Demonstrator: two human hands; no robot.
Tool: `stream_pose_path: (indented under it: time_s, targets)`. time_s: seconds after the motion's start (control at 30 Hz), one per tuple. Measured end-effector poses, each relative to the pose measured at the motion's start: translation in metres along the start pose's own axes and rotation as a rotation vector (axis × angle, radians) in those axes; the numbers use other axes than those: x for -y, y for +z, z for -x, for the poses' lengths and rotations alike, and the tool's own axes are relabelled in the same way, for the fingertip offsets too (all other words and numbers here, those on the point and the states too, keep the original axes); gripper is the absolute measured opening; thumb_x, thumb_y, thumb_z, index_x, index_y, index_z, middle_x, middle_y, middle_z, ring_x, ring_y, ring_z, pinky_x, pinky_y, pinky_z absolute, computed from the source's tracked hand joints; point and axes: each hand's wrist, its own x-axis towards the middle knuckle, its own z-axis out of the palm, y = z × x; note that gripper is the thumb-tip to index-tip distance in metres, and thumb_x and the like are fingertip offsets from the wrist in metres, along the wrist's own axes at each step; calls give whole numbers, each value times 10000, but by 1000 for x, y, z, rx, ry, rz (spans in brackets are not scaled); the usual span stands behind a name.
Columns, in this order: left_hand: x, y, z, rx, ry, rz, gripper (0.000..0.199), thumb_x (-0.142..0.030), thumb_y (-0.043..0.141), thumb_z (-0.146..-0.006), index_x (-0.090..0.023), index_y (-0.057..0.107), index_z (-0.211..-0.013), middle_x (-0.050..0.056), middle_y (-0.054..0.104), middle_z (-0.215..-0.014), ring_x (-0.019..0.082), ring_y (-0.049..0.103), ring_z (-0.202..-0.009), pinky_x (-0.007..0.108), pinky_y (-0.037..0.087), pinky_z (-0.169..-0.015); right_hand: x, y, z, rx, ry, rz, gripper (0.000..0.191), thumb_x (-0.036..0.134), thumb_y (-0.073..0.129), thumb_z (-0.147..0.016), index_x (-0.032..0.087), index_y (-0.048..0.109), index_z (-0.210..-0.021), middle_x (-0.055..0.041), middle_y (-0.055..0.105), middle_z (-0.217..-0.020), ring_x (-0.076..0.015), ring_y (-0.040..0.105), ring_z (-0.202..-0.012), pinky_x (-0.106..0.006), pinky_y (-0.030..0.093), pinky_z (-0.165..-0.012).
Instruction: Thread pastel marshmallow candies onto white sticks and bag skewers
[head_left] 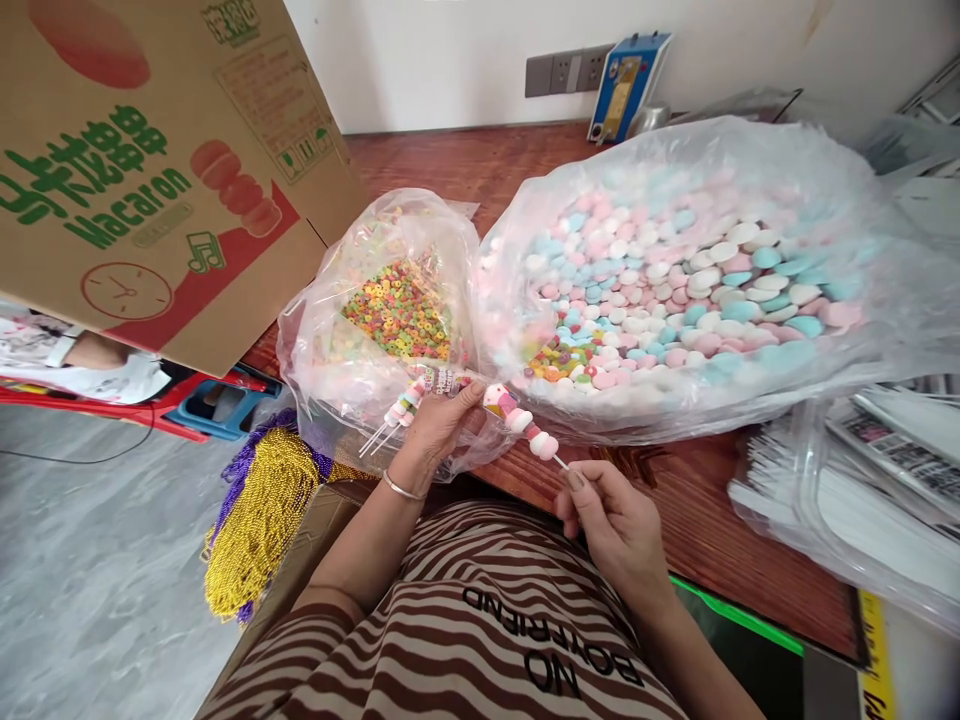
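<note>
My left hand point(442, 425) is closed around several wrapped candy skewers point(405, 402), whose white sticks poke out down and to the left. Its thumb and fingertip meet the upper end of another candy skewer point(519, 421), threaded with pink and white pieces. The thin stick of that one is pinched in my right hand point(611, 515), close to the table edge. Just beyond my left hand lies a clear bag of small coloured ring candies point(397, 312). Beside it, a large clear bag of pink, white and blue round candies point(675, 290) lies open.
A tall Macaron carton point(172, 180) stands at the left. Plastic-wrapped white sticks point(840, 500) lie at the right on the wooden table point(480, 160). A blue device point(630, 85) leans by the wall sockets. Gold and purple bead strands point(262, 510) hang at lower left.
</note>
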Motion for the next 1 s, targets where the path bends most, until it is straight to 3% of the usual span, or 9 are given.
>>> stream_pose_path:
  time_s: [0.13, 0.27, 0.4, 0.5, 0.63, 0.7, 0.8, 0.9, 1.0]
  targets:
    - [-1, 5, -2, 141, 37, 152, 390, -220, 934, -629, -198, 712, -949, 60, 749, -1126, 214, 724, -985, 348, 559, -904, -4, 7, 0, 56, 259, -304, 350, 499, 511, -1035, 204, 622, -885, 64, 547, -489, -78, 442, -359, -206, 368, -398]
    - [-6, 15, 2, 195, -29, 320, 442, -115, 864, -683, -230, 689, -1072, -13, 694, -875, 156, 708, -861, 306, 569, -864, -5, 13, -5, 129, 393, -626, 338, 501, 574, -1003, 189, 667, -911, 103, 450, -408, -62, 336, -324, -232, 463, -473]
    - [-9, 31, 10, 192, -103, 423, 302, -175, 812, -797, -206, 691, -1072, -16, 626, -827, 103, 637, -734, 247, 567, -742, -1, 20, -6, 244, 430, -767, 305, 476, 585, -991, 192, 678, -930, 129, 399, -404, -44, 216, -301, -241, 459, -454]
    - [-9, 43, 16, 162, -105, 442, 247, -261, 789, -858, -187, 695, -1074, -27, 577, -777, 78, 574, -660, 228, 554, -707, -4, 24, -3, 134, 233, -423, 250, 417, 541, -1021, 205, 674, -1025, 69, 569, -527, -76, 405, -347, -229, 427, -432]
    - [-7, 54, 22, 76, -92, 417, 257, -329, 799, -857, -171, 694, -1030, -43, 536, -731, 74, 559, -650, 227, 545, -720, -13, 25, -5, -151, -357, 345, 167, 259, 578, -989, 183, 697, -1078, -25, 709, -680, -146, 627, -552, -277, 529, -591]
    - [-5, 57, 24, 48, -92, 407, 268, -379, 780, -871, -170, 690, -1014, -41, 528, -716, 85, 568, -665, 239, 547, -740, -15, 24, -8, -216, -503, 492, 152, 233, 603, -965, 174, 706, -1059, -44, 723, -687, -164, 646, -589, -312, 557, -682]
    - [-1, 59, 26, 62, -128, 410, 307, -473, 723, -900, -191, 688, -1017, -34, 534, -718, 101, 569, -677, 262, 551, -774, -8, 24, -10, -168, -239, 191, 176, 324, 571, -996, 192, 688, -1004, -13, 682, -616, -145, 587, -489, -296, 536, -589]
    - [0, 59, 29, 90, -178, 408, 378, -582, 664, -906, -216, 690, -998, -24, 529, -720, 125, 566, -690, 289, 555, -782, 4, 25, -12, 51, 259, -460, 293, 463, 532, -1010, 215, 635, -892, 88, 486, -421, -94, 360, -306, -270, 476, -457]
    - [-1, 59, 30, 111, -191, 391, 461, -676, 625, -882, -219, 674, -916, -16, 494, -690, 147, 557, -697, 306, 562, -763, 10, 30, -13, 242, 489, -871, 311, 506, 621, -940, 210, 632, -845, 146, 326, -354, -57, 159, -272, -251, 428, -397]
